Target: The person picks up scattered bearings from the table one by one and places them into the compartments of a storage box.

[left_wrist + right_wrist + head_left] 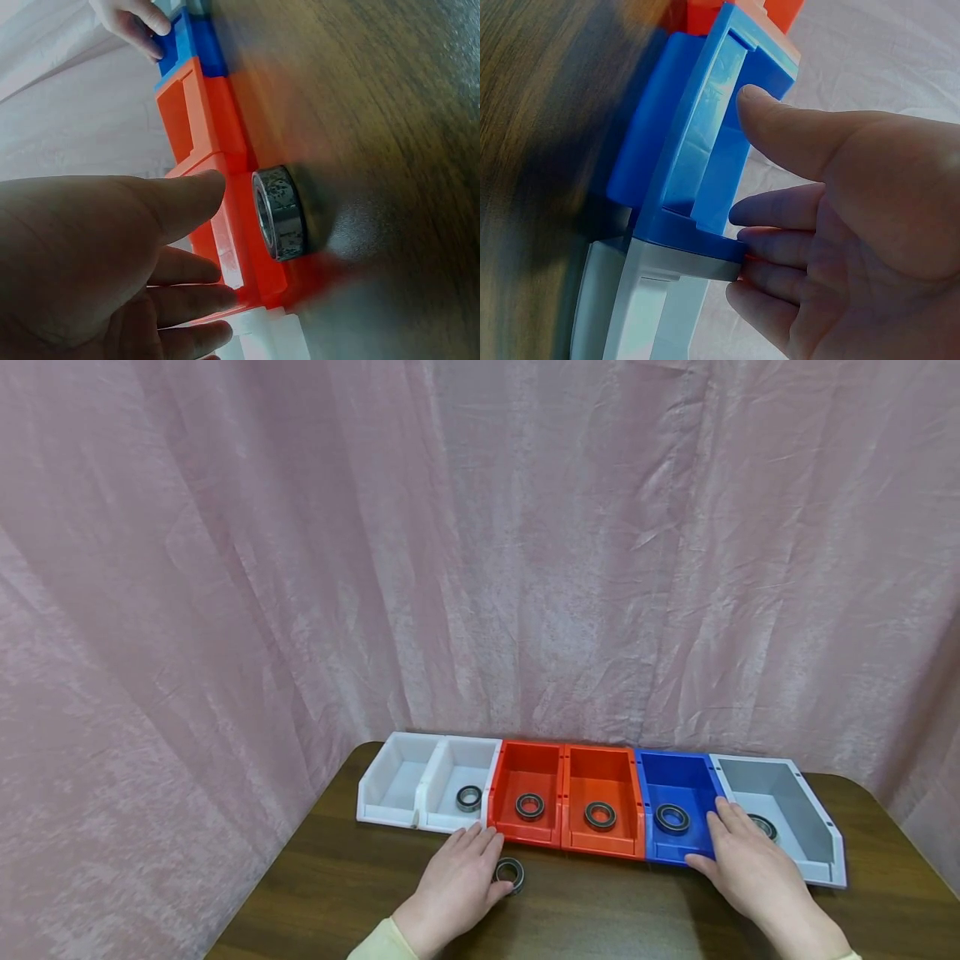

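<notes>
A metal ring bearing point(519, 870) lies on the brown table in front of the red bin point(527, 753). Beside it is my left hand point(459, 883), its fingers extended and the thumb apart; the left wrist view has the bearing point(283, 217) just beyond the thumb, outside the grasp. My right hand point(750, 864), fingers straight, reaches over the front of the blue bin point(677, 763) and grey bin point(813, 827), holding nothing. Inside the blue bin is another bearing point(660, 820). The grey bin's bearing point(772, 833) is partly hidden behind my right hand.
Several bins form a row along the table's back. Single bearings lie in the second white bin point(495, 760), the red bin and the orange bin point(600, 762). The leftmost white bin point(405, 768) shows a bare floor. A pink curtain point(525, 568) hangs behind.
</notes>
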Demonstrator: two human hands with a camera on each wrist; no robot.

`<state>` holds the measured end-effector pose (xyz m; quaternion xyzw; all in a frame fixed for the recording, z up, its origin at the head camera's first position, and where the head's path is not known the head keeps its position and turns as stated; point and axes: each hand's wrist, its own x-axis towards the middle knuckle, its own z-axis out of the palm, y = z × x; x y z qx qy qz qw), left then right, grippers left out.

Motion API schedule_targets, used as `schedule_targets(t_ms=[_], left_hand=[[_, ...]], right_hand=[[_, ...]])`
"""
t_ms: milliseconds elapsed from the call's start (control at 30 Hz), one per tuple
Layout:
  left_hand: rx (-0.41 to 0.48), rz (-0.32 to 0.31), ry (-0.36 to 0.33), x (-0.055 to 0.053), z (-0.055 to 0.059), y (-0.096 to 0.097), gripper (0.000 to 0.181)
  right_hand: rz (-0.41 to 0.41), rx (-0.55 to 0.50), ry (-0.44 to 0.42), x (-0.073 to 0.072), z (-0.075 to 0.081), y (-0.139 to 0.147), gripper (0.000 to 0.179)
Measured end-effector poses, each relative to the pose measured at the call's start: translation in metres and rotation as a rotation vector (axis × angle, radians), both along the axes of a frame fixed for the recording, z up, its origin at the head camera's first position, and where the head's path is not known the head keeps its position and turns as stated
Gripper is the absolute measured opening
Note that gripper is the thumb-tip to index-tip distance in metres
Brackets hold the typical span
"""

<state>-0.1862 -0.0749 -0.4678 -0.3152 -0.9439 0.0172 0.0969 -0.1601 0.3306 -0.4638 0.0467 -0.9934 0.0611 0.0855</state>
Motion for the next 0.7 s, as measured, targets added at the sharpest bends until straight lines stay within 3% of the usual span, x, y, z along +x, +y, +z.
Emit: schedule_targets(t_ms=[300, 700], left_hand=[[0.006, -0.036, 0.07, -0.0003, -0.0037, 0.0026, 0.053], [-0.018, -0.017, -0.025, -0.0017, -0.0061, 0.0081, 0.052]], right_hand=[[0.001, -0.006, -0.002, 0.0011, 0.0012, -0.0007, 0.076], [0.001, -0.011, -0.004, 0.0002, -0.0015, 0.0009, 0.077]])
